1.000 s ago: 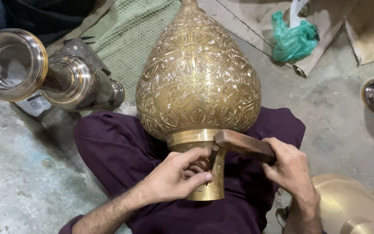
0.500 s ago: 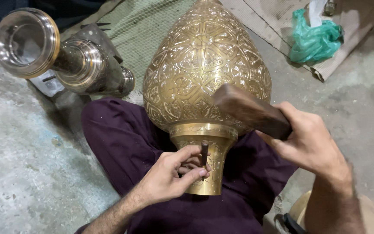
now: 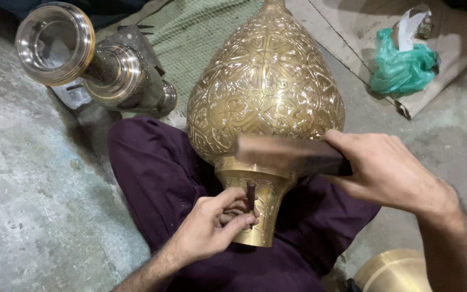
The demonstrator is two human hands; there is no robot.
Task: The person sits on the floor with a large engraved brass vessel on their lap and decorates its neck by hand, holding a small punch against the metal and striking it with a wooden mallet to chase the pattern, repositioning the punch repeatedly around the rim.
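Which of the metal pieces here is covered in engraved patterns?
The big teardrop-shaped brass vessel on the lap; the silvery flared piece is smooth and polished.

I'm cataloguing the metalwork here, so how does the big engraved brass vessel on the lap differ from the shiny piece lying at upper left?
The large teardrop-shaped brass vessel is golden and covered in engraved patterns; the silvery flared metal piece is smooth and mirror-polished. The vessel rests across the person's purple-clad lap; the silvery piece lies on the floor, untouched. The vessel is bulbous and looks larger; the silvery piece is slimmer, with an open flared mouth. Both are metal and lie on their sides.
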